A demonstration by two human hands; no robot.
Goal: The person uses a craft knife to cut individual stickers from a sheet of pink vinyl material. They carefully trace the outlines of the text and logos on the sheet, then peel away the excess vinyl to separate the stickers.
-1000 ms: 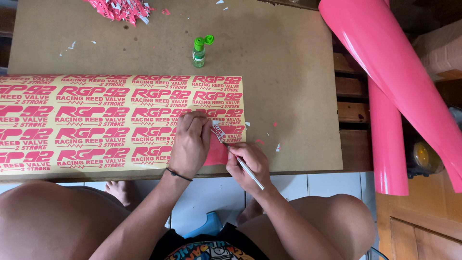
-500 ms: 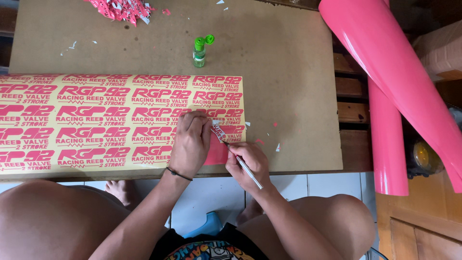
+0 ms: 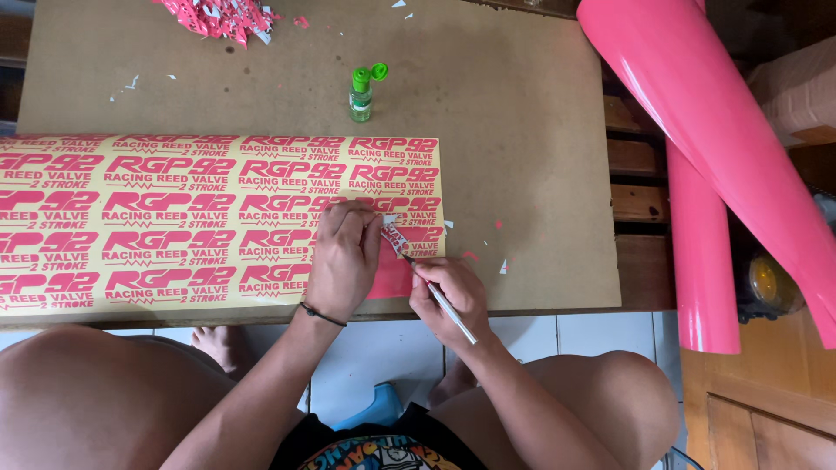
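Yellow backing sheet with rows of pink cut-vinyl lettering [image 3: 174, 218] lies flat along the near edge of the brown fibreboard table [image 3: 522, 130]; one sheet only. Left hand [image 3: 344, 257] is pressed flat on the sheet's right end, fingers spread and holding nothing, pinning the sheet down. Right hand [image 3: 448, 292] is closed in a pencil grip on a thin silver-handled weeding tool [image 3: 440, 296], tip at a small lifted strip of pink vinyl [image 3: 394, 235] just beside my left fingertips. A solid pink unweeded patch [image 3: 392, 278] sits between both hands.

Count:
- 1 small green squeeze bottle with its flip cap open [image 3: 361, 91], upright, just beyond the sheet's top edge.
- 1 heap of pink and white vinyl offcuts [image 3: 222, 16] at the far edge.
- A few loose pink and white flecks right of the sheet.
- 2 glossy pink vinyl rolls [image 3: 697, 130] off the right side of the table, one slanted over one upright.
- 1 black band [image 3: 322, 313] on my left wrist.
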